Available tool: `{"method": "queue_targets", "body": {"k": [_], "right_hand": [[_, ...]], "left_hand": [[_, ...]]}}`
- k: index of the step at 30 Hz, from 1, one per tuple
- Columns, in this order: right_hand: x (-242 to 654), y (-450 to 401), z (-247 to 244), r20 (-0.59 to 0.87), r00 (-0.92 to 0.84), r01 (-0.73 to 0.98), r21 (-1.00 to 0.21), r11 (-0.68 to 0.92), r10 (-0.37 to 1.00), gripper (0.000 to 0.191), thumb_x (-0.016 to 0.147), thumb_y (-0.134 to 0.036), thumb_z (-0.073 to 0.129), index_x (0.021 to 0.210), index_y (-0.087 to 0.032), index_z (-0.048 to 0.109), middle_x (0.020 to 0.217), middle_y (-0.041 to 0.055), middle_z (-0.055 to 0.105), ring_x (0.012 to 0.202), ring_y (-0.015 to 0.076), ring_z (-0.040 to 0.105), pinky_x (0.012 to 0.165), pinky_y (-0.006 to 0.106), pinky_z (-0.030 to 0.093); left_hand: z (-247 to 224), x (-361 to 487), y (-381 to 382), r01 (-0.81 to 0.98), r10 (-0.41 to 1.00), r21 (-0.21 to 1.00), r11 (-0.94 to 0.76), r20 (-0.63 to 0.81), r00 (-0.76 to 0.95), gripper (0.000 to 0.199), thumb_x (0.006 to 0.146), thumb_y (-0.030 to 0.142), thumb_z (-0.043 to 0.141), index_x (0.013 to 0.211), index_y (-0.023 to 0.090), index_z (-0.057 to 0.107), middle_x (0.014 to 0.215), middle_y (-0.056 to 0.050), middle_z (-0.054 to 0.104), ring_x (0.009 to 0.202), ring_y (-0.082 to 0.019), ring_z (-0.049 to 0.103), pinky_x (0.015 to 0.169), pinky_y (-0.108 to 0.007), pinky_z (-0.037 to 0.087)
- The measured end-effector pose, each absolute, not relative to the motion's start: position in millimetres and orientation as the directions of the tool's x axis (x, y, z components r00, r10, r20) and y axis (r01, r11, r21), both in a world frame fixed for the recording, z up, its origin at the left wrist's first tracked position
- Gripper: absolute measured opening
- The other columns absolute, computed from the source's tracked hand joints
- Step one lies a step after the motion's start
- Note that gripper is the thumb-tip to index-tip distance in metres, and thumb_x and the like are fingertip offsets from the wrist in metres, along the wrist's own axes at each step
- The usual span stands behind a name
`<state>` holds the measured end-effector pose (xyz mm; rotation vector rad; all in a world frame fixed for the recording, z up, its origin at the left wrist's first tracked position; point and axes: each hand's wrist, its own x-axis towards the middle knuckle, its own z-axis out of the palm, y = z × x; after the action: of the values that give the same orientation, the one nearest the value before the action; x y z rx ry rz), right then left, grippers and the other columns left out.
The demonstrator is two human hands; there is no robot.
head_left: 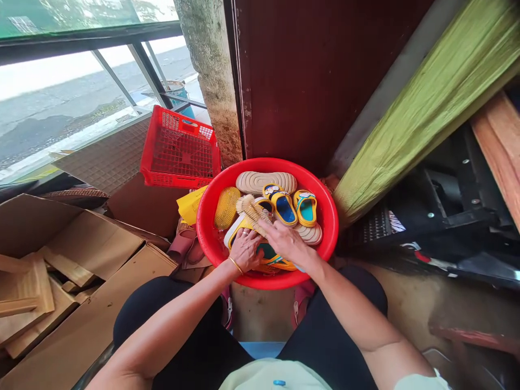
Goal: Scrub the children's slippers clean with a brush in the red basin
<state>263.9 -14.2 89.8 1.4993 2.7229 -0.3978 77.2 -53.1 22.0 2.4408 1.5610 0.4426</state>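
Note:
A red plastic basin (332, 219) stands between my knees, full of sandals. My left hand (245, 249) grips a white-and-yellow sandal (233, 233) near the basin's front left. My right hand (287, 240) is wrapped round a scrub brush, mostly covering its handle. The pale bristles of the brush (247, 208) lie over the held sandal. Just beyond my hands are a yellow clog with a blue footbed (286, 210) and another with a teal footbed (307, 208). A beige sole (266, 182) faces up at the back, and a yellow sole (226, 208) leans at the left.
Behind the basin to the left sits a red plastic crate (182, 149). Cardboard boxes (130, 281) with wood pieces stand at the left. A yellow-green curtain (414, 119) hangs at the right, and a dark red panel (312, 76) rises behind. Pink footwear (182, 244) is beside the basin.

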Motion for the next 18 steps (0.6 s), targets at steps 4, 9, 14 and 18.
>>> {"method": "queue_targets", "body": {"k": [4, 9, 14, 18], "right_hand": [[272.0, -11.2, 87.5, -0.165, -0.434, 0.897, -0.162, 0.41, 0.885, 0.061, 0.105, -0.023, 0.036, 0.164, -0.038, 0.03, 0.123, 0.0107, 0.063, 0.096, 0.0226, 0.068, 0.086, 0.032, 0.052], [275.5, -19.0, 94.8, -0.142, -0.408, 0.907, -0.174, 0.383, 0.902, 0.06, 0.104, -0.021, 0.035, 0.164, -0.026, 0.033, 0.12, 0.0148, 0.066, 0.093, 0.0236, 0.067, 0.083, 0.033, 0.053], [259.8, -32.4, 99.7, -0.142, -0.463, 0.882, -0.169, 0.439, 0.875, 0.063, 0.104, -0.02, 0.035, 0.164, -0.039, 0.028, 0.125, 0.0127, 0.063, 0.091, 0.0232, 0.069, 0.078, 0.033, 0.054], [288.9, -7.4, 97.3, -0.173, -0.276, 0.952, -0.185, 0.245, 0.945, 0.061, 0.103, -0.019, 0.037, 0.162, -0.033, 0.036, 0.122, 0.014, 0.066, 0.1, 0.0255, 0.068, 0.089, 0.036, 0.053]], "left_hand": [[19.4, 79.7, -55.1, 0.851, 0.896, 0.279, -0.444, 0.141, 0.421, 0.034, 0.083, 0.028, 0.059, 0.113, 0.02, 0.073, 0.122, -0.017, 0.067, 0.12, -0.038, 0.054, 0.106, -0.057, 0.038], [24.0, 86.1, -56.7, 0.854, 0.884, 0.229, -0.467, 0.15, 0.444, 0.033, 0.084, 0.023, 0.06, 0.113, 0.02, 0.075, 0.12, -0.018, 0.069, 0.124, -0.039, 0.054, 0.107, -0.058, 0.038], [25.8, 94.0, -57.4, 0.846, 0.87, 0.205, -0.492, 0.151, 0.469, 0.027, 0.088, 0.017, 0.055, 0.105, 0.018, 0.075, 0.114, -0.018, 0.071, 0.126, -0.038, 0.055, 0.111, -0.055, 0.037], [29.5, 89.2, -45.0, 0.826, 0.912, 0.39, -0.407, 0.231, 0.339, 0.018, 0.089, 0.026, 0.058, 0.098, 0.02, 0.073, 0.111, -0.016, 0.071, 0.123, -0.037, 0.056, 0.11, -0.055, 0.039]]}}
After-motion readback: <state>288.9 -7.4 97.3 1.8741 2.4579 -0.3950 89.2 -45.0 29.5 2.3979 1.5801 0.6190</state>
